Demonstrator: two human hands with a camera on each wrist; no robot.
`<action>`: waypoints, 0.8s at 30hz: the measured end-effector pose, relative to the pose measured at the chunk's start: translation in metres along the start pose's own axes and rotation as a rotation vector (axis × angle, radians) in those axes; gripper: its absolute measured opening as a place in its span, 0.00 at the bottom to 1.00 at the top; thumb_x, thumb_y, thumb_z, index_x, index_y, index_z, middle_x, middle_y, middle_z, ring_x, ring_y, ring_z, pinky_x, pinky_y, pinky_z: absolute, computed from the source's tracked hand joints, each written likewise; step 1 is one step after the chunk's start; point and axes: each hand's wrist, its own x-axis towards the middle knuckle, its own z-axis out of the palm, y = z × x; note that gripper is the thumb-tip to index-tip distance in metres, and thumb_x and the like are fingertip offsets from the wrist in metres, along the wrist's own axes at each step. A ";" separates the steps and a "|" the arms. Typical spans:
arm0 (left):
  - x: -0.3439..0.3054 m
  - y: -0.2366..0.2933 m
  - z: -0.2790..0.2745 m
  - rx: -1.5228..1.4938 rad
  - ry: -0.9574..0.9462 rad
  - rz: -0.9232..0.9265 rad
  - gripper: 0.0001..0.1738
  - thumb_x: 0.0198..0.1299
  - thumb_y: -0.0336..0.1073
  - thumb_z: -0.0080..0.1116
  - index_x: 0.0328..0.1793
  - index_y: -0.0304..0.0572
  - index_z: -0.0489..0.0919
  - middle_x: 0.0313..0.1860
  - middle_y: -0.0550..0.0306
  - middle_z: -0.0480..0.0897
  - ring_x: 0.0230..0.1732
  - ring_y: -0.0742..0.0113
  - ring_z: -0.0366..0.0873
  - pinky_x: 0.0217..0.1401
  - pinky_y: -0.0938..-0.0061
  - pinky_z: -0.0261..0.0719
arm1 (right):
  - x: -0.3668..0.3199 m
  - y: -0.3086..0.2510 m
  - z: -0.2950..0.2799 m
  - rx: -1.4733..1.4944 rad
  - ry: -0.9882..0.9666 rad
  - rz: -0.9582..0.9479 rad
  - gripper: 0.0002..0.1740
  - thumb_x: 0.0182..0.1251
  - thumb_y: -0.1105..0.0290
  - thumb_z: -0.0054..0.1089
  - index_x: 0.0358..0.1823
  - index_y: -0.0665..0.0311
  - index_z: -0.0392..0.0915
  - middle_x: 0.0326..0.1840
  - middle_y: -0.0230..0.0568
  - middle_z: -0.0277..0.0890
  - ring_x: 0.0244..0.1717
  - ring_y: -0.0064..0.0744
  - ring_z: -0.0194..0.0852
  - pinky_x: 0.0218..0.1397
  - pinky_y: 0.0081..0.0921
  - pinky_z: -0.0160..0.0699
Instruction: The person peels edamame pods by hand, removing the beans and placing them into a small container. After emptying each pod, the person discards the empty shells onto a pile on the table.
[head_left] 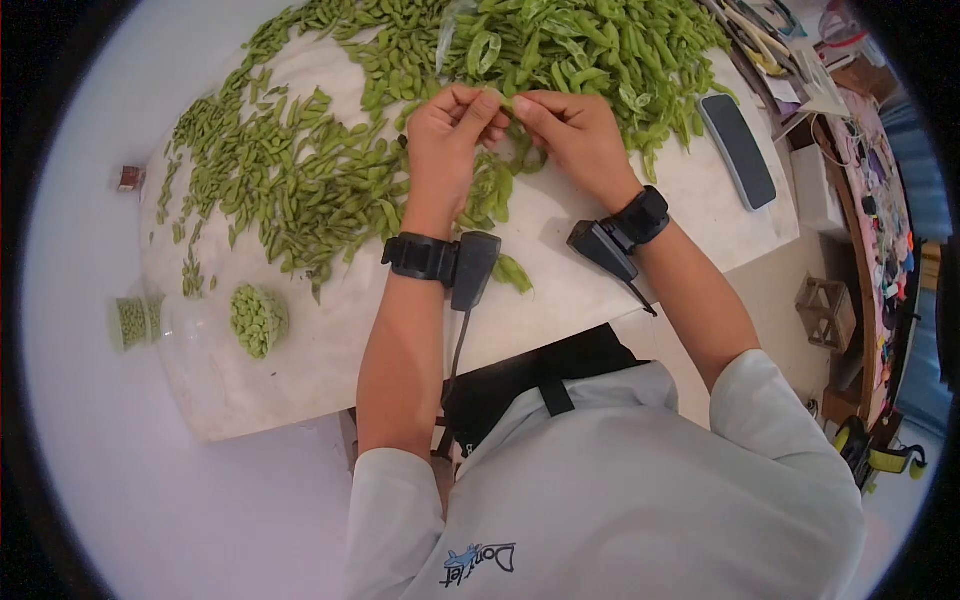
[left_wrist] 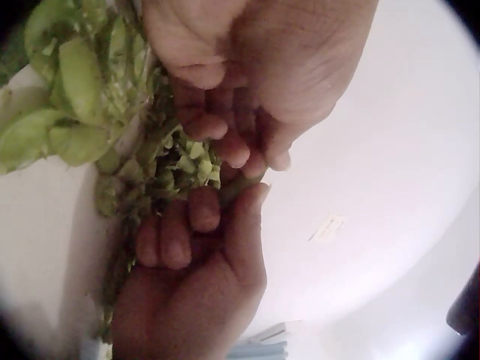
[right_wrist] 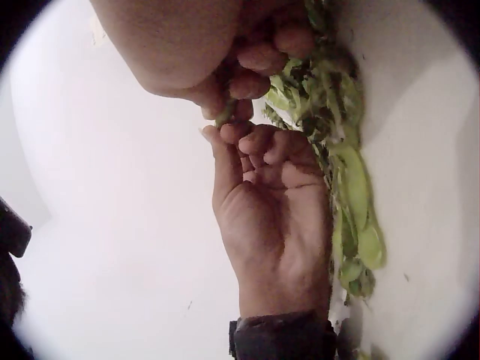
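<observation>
Both hands meet over the white stone desk point(head_left: 600, 290), just on the near side of the big heap of plump green pods point(head_left: 590, 45), which is the ref pt for everything here. L hand point(head_left: 445, 140) & R hand point(head_left: 580, 140) are fingertip to fingertip, w/ one small green bean pod point(head_left: 505, 100) pinched between them, lifted a little off the desk.

Grip, both sides: closed down to approx the pod's own thickness, thumb against forefinger, other fingers curled in behind. The L wrist view shows the L hand point(left_wrist: 187, 300) from below, the R hand point(left_wrist: 255, 67) above it, and the small green bean pod point(left_wrist: 238, 186) as a dark sliver where the tips meet. The R wrist view shows the same thing mirrored: R hand point(right_wrist: 270, 217), L hand point(right_wrist: 187, 45), sliver of pod point(right_wrist: 225, 114).

Key relation: the pod lies dead centre between the two grips, so neither hand is nearer. Its long axis looks to run hand to hand, parallel to the heap's near edge, but most of it is hidden by fingers, so can't be sure.

Left of the heap is a wide scatter of flat green pod shells point(head_left: 290, 190). Well to the near-left of the heap is a small clump of pale shelled beans point(head_left: 258, 320). Just right of the heap lies a dark flat slab, prob. a phone point(head_left: 737, 150).
</observation>
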 end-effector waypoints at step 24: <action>-0.001 -0.001 0.003 -0.058 -0.016 0.082 0.08 0.62 0.33 0.59 0.42 0.37 0.76 0.34 0.59 0.79 0.28 0.75 0.71 0.30 0.81 0.69 | 0.000 0.001 0.004 0.186 0.002 0.040 0.15 0.68 0.59 0.55 0.36 0.66 0.79 0.15 0.25 0.66 0.16 0.12 0.62 0.18 0.15 0.63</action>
